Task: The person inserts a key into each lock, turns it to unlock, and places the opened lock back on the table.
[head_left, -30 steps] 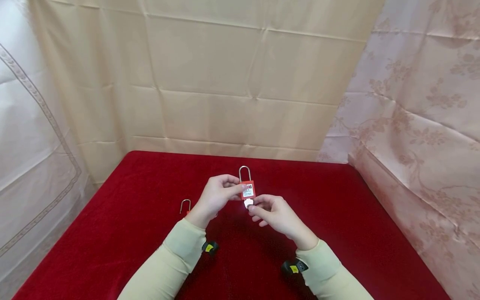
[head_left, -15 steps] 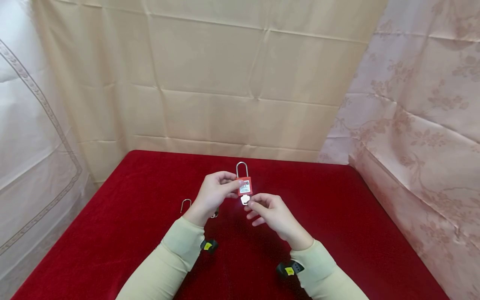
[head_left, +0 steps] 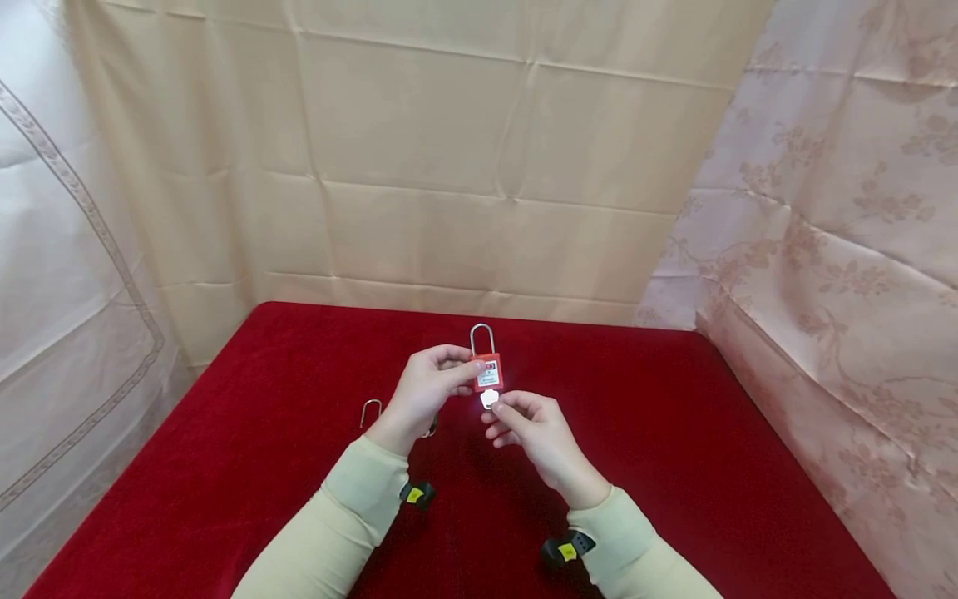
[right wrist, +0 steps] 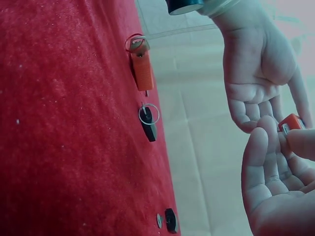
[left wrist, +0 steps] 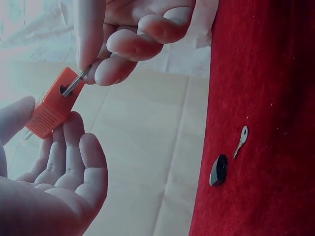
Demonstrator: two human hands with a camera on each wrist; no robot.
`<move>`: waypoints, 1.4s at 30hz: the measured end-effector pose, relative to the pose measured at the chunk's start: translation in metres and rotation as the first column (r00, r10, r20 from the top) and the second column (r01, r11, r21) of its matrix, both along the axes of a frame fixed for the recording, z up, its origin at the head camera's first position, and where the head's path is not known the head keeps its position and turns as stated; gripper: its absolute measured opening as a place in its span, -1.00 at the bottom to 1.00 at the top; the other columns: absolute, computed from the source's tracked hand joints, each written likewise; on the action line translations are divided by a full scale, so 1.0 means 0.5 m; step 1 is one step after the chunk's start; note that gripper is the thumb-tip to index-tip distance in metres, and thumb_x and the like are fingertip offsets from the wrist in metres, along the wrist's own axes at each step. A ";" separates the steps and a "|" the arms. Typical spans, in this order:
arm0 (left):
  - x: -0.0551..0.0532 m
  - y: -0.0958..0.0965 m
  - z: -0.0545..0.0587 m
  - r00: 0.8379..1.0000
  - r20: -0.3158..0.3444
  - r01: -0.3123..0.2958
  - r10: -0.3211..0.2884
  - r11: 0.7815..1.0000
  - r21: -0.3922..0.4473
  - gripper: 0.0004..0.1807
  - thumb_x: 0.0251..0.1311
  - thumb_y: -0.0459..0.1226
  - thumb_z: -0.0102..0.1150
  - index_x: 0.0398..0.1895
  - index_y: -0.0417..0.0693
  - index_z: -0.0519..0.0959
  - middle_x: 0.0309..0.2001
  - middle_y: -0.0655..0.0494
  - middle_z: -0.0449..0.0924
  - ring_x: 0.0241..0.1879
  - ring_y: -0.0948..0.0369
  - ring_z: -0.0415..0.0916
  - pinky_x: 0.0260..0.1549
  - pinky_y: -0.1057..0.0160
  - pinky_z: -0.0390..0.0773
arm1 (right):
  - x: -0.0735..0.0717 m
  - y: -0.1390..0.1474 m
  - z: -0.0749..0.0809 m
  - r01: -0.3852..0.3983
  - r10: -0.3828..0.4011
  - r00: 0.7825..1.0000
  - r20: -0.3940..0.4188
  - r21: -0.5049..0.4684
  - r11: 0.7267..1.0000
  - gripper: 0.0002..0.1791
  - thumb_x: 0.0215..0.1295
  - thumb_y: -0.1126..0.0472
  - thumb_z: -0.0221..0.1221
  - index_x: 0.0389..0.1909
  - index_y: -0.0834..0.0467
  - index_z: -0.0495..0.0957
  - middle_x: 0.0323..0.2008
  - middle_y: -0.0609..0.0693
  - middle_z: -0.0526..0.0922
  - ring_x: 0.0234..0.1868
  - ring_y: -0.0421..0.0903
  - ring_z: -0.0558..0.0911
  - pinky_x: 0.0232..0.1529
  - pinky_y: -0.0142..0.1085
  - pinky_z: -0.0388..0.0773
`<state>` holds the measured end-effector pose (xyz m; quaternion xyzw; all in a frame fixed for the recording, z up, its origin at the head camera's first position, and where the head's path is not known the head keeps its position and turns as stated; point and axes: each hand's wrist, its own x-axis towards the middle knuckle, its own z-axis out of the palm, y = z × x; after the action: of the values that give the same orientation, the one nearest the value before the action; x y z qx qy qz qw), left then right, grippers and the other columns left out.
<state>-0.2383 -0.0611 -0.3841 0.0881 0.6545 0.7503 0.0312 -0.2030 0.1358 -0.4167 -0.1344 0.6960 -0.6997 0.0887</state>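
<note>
My left hand (head_left: 430, 387) holds a red padlock (head_left: 488, 371) above the table between thumb and fingers. Its white label faces me and its closed steel shackle points up. With thumb and index finger, my right hand (head_left: 542, 433) pinches a key (left wrist: 76, 83) whose blade is in the keyhole on the padlock's underside. In the head view the head of this key shines brightly just under the lock body. The left wrist view shows the orange underside with the key's blade partly outside the hole.
A second orange padlock (right wrist: 142, 71) with a key and ring lies on the red-covered table (head_left: 674, 457). Beside it is a small black lock (right wrist: 148, 125) with a ring. Farther along lie a loose key (left wrist: 241, 140) and another dark lock (left wrist: 218, 170). Curtains (head_left: 419, 166) surround the table.
Both hands and the padlock have shifted slightly to the left and up. My right forearm has swung left while the fingers keep their pinch on the key.
</note>
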 end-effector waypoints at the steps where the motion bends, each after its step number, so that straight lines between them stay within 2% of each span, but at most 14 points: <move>1: -0.001 0.000 -0.001 1.000 0.008 0.004 -0.004 1.000 0.007 -0.69 0.25 -0.34 0.37 0.00 -0.32 0.61 -0.18 -0.14 0.72 -0.30 0.12 0.67 -0.18 0.10 0.69 | 0.000 0.000 -0.001 0.002 -0.002 1.000 -0.003 -0.005 1.000 -0.67 0.47 0.27 0.20 0.04 0.48 0.53 -0.25 0.15 0.73 -0.33 -0.05 0.70 -0.24 -0.21 0.70; 8: -0.003 -0.001 -0.003 0.998 0.021 0.063 -0.064 0.997 0.040 -0.63 0.25 -0.37 0.36 0.07 -0.38 0.59 -0.14 -0.13 0.69 -0.31 0.12 0.63 -0.03 -0.11 0.62 | 0.002 0.001 -0.001 -0.004 0.003 1.000 -0.018 -0.034 0.999 -0.71 0.47 0.28 0.20 0.01 0.46 0.55 -0.23 0.21 0.72 -0.34 -0.07 0.70 -0.25 -0.22 0.70; 11: -0.003 0.000 -0.003 0.998 0.022 0.064 -0.065 0.997 0.046 -0.64 0.27 -0.36 0.35 0.08 -0.37 0.60 -0.11 -0.14 0.69 -0.27 0.11 0.64 0.00 -0.16 0.60 | 0.004 0.001 0.000 -0.017 0.017 1.000 -0.003 -0.063 0.998 -0.66 0.48 0.27 0.18 0.04 0.50 0.51 -0.23 0.21 0.72 -0.34 -0.09 0.69 -0.25 -0.23 0.70; 13: -0.003 0.002 -0.004 0.998 0.029 0.059 -0.060 0.997 0.048 -0.65 0.27 -0.35 0.35 0.07 -0.35 0.61 -0.09 -0.15 0.69 -0.24 0.09 0.65 0.02 -0.19 0.59 | 0.006 0.000 0.001 -0.030 0.031 0.999 0.012 -0.092 0.995 -0.70 0.49 0.27 0.17 0.02 0.46 0.53 -0.24 0.16 0.73 -0.35 -0.10 0.68 -0.26 -0.24 0.69; 18: -0.004 0.002 -0.007 0.997 0.040 0.056 -0.059 0.997 0.054 -0.64 0.29 -0.33 0.35 0.09 -0.33 0.60 -0.07 -0.16 0.68 -0.21 0.09 0.65 -0.07 -0.01 0.66 | 0.010 0.000 0.000 -0.067 0.082 0.994 0.070 -0.191 0.979 -0.87 0.51 0.23 0.16 -0.08 0.19 0.63 -0.25 0.08 0.74 -0.35 -0.13 0.67 -0.25 -0.27 0.67; 21: -0.003 0.003 -0.007 0.997 0.043 0.058 -0.061 0.996 0.062 -0.63 0.29 -0.33 0.35 0.11 -0.33 0.60 -0.07 -0.16 0.68 -0.20 0.09 0.65 -0.15 0.13 0.68 | 0.011 -0.001 -0.002 -0.088 0.116 0.988 0.099 -0.253 0.964 -0.87 0.52 0.22 0.15 -0.12 0.16 0.64 -0.24 0.06 0.74 -0.35 -0.15 0.67 -0.26 -0.29 0.67; 26: -0.001 0.006 -0.006 0.997 0.036 0.063 -0.066 0.995 0.081 -0.64 0.30 -0.35 0.32 0.11 -0.36 0.59 -0.10 -0.14 0.69 -0.22 0.11 0.65 -0.16 0.13 0.66 | 0.010 -0.003 -0.006 -0.124 0.181 0.975 0.130 -0.356 0.926 -0.84 0.56 0.22 0.09 -0.14 0.16 0.64 -0.28 0.00 0.72 -0.36 -0.17 0.65 -0.27 -0.32 0.64; 30: -0.002 0.008 -0.008 0.996 0.037 0.079 -0.082 0.993 0.088 -0.66 0.32 -0.36 0.30 0.09 -0.36 0.60 -0.10 -0.14 0.68 -0.24 0.11 0.64 -0.17 0.15 0.66 | 0.011 -0.004 -0.006 -0.161 0.247 0.956 0.156 -0.426 0.890 -0.80 0.60 0.23 0.01 -0.14 0.15 0.61 -0.30 -0.02 0.69 -0.35 -0.17 0.63 -0.26 -0.32 0.61; 37: -0.001 0.012 -0.009 0.992 0.051 0.111 -0.117 0.987 0.113 -0.63 0.33 -0.35 0.29 0.14 -0.36 0.57 -0.06 -0.16 0.66 -0.19 0.11 0.63 -0.14 0.17 0.66 | 0.010 -0.004 -0.008 -0.232 0.385 0.903 0.189 -0.539 0.809 -0.75 0.65 0.24 -0.15 -0.10 0.17 0.53 -0.29 -0.03 0.61 -0.30 -0.17 0.59 -0.21 -0.32 0.55; 42: -0.002 0.014 -0.009 0.990 0.057 0.120 -0.129 0.983 0.140 -0.64 0.35 -0.36 0.27 0.13 -0.39 0.56 -0.08 -0.14 0.67 -0.23 0.13 0.63 -0.08 0.06 0.63 | 0.006 -0.004 -0.010 -0.264 0.450 0.873 0.187 -0.594 0.760 -0.68 0.66 0.25 -0.24 -0.11 0.16 0.52 -0.30 -0.05 0.59 -0.29 -0.17 0.57 -0.18 -0.33 0.52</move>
<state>-0.2392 -0.0542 -0.3889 0.1060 0.5937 0.7922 0.0935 -0.1997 0.1338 -0.4218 -0.1713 0.4019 -0.8512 0.2907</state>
